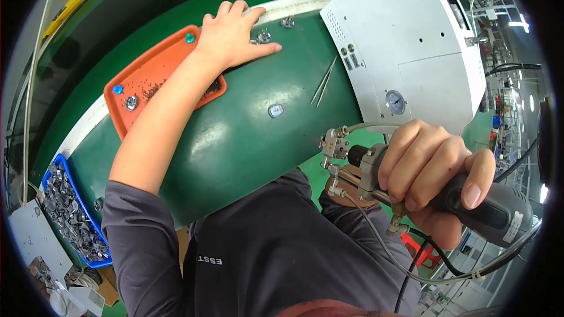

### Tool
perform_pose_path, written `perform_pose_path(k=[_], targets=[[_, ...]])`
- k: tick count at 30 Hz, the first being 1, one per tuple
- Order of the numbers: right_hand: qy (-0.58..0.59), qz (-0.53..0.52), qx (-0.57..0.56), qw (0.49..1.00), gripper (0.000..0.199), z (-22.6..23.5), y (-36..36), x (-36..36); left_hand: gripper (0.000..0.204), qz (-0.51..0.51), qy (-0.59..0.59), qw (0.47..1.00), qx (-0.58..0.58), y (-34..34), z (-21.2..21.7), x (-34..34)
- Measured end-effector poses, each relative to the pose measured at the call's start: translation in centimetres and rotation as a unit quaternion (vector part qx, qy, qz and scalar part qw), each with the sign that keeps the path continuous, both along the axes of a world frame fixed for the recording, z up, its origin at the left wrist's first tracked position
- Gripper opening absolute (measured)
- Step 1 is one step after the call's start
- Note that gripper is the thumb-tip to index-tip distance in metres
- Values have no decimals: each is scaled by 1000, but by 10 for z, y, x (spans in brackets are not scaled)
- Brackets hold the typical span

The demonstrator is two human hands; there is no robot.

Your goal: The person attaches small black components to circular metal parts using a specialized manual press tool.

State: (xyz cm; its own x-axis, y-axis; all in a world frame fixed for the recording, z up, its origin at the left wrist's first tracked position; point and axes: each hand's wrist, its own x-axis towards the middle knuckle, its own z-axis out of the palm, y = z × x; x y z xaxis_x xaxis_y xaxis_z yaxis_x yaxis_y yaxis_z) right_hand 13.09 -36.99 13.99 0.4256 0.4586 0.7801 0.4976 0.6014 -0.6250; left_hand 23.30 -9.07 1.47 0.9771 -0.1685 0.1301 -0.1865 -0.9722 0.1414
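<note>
My left hand reaches over the far side of the green work mat, beside the orange tray. Its fingers are spread and hold nothing. Between the thumb and forefinger lies a small silvery metal part, and a similar part sits just to the right. At the right, my right hand is wrapped round a black powered screwdriver. Its metal head, with thin hoses attached, points left above the mat's near edge. A round silvery part rests alone mid-mat.
The orange tray holds tiny dark screws, a metal part and small blue and green pieces. Many metal parts fill a blue bin at left. Tweezers lie near a light grey machine with a gauge. Hoses trail below my right hand.
</note>
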Motion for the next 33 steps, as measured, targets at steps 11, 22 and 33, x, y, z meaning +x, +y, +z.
perform_pose_path(k=[11, 22, 33], targets=[[-11, 21, -15, 1000, 50, -1, 5, 8, 33, -3, -130, 990, 53, -15, -29, -6], [-5, 34, -4, 999, 47, -4, 5, 5, 30, 33, -129, 991, 13, -27, -35, -8], [3, 11, 24, 1000, 43, -9, 16, -9, 32, 12, -129, 991, 12, -51, -34, -59]])
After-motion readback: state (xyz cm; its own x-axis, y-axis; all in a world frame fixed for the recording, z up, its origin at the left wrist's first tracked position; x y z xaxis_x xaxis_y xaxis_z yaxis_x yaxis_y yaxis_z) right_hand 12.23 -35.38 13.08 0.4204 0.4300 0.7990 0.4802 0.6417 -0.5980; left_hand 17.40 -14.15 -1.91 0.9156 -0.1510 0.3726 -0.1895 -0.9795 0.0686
